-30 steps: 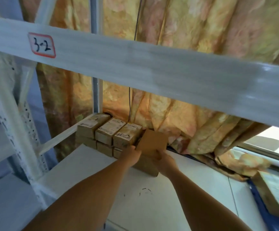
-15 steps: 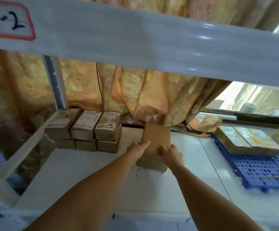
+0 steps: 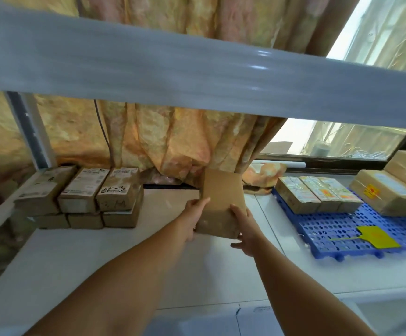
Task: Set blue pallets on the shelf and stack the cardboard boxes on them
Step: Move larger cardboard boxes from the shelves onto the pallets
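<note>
A plain brown cardboard box (image 3: 221,202) is held between both hands above the white shelf (image 3: 124,263). My left hand (image 3: 193,214) grips its left side. My right hand (image 3: 244,230) grips its right lower corner. To the left, several labelled cardboard boxes (image 3: 88,197) stand in a two-layer stack directly on the shelf. On the right lies a blue perforated pallet (image 3: 342,234) with three narrow boxes (image 3: 318,197) and larger taped boxes (image 3: 391,195) on it.
A grey shelf beam (image 3: 197,69) crosses overhead. An orange patterned curtain (image 3: 173,141) hangs behind the shelf, with a window (image 3: 342,144) at the right. A yellow tag (image 3: 376,236) lies on the pallet. A white upright post (image 3: 32,132) stands at back left.
The view has swung right, bringing the blue pallet and its boxes fully into sight. Both hands have carried the brown box away from the left stack, towards the right.
</note>
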Available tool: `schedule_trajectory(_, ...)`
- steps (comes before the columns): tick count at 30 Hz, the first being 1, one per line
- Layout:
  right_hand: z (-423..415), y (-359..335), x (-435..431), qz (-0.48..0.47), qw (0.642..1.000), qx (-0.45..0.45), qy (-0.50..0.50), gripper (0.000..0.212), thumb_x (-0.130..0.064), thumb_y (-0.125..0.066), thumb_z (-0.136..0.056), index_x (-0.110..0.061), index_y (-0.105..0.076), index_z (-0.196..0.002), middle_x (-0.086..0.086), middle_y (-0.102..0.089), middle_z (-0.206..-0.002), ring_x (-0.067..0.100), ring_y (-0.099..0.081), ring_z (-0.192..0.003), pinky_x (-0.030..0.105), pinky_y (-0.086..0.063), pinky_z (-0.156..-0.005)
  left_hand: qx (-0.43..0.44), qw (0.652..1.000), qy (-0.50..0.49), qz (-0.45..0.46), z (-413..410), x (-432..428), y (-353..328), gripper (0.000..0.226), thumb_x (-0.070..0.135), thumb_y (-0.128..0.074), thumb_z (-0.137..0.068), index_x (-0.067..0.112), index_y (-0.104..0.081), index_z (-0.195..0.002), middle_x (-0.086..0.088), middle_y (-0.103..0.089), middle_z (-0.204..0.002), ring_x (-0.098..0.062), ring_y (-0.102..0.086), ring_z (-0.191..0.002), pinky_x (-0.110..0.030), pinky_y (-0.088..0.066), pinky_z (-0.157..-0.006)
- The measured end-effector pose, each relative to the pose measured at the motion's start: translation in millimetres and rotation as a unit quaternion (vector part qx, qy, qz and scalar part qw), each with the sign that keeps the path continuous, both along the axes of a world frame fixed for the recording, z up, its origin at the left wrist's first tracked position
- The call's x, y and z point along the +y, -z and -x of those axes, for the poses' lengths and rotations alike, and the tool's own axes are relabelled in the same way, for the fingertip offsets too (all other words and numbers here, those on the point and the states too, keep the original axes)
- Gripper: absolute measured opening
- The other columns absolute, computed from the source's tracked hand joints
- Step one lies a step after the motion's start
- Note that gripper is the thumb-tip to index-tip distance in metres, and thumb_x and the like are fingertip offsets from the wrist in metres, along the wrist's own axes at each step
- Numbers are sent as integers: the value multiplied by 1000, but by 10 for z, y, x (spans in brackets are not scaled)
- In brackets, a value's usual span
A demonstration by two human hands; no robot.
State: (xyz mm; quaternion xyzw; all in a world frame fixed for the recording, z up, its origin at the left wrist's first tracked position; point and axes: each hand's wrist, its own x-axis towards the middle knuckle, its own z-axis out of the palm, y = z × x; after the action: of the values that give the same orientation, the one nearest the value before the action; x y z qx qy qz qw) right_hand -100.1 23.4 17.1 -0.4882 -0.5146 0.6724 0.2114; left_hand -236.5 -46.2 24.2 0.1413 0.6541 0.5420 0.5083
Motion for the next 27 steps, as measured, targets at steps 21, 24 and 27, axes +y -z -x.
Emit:
schedule_trajectory(21,-2030,-442,1184,-74,984,154,47,52,-44,-63,-86,-24,-45,-131,7,-59,-112,26,-58,-102,37,-50,-77,30,992,-31,-116,-2166,1070,-531,39,53,-55,-88,39,-48,-124,4,-56,-125,-21,-55,-113,-38,-47,-93)
schedule_trajectory(24,-2265,-494,1318,-84,983,150,56,54,-47,-63,-85,-26,-45,-132,6,-61,-113,25,-59,-100,35,-49,-73,25,993,-18,-117,-2390,1211,-583,41,53,-54,-89,38,-47,-126,4,-57,-126,-21,-56,-112,-35,-47,-87)
schedule_trajectory(27,-2450,-584,1444,-95,981,154,68,47,-43,-60,-88,-26,-48,-130,3,-62,-107,20,-60,-93,31,-48,-68,26,992,-6,-127,-2553,1385,-635,47,54,-55,-88,39,-43,-131,2,-56,-131,-22,-55,-114,-34,-47,-83)
